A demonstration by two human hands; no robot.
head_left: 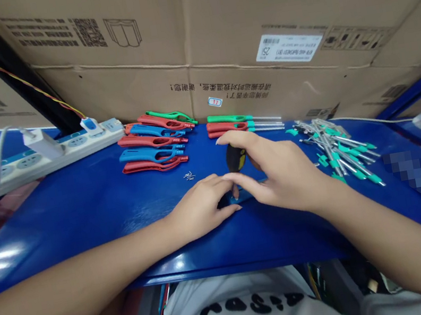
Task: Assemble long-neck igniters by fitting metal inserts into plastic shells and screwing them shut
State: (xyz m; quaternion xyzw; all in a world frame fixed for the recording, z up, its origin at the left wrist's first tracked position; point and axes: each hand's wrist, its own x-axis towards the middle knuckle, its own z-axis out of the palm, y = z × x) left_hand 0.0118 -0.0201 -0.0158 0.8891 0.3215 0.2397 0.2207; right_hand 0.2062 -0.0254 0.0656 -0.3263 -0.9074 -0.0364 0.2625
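Note:
My right hand (pixel 281 170) is wrapped round the black and yellow handle of a screwdriver (pixel 235 158), held upright with its tip pointing down. Under it, my left hand (pixel 204 201) pins a blue lighter casing (pixel 241 196) to the blue table, its thumb and fingers closed on the left end. Most of this casing is covered by my hands, and the screwdriver's tip is hidden. A few small screws (pixel 189 176) lie on the table just beyond my left hand.
Red, blue and green lighter casings (pixel 155 153) lie in a row at the back left. Several lighters with metal tubes (pixel 245 123) are at the back middle. A pile of metal tubes with green parts (pixel 341 152) spreads right. A power strip (pixel 79 144) and cardboard boxes (pixel 138 62) border the table.

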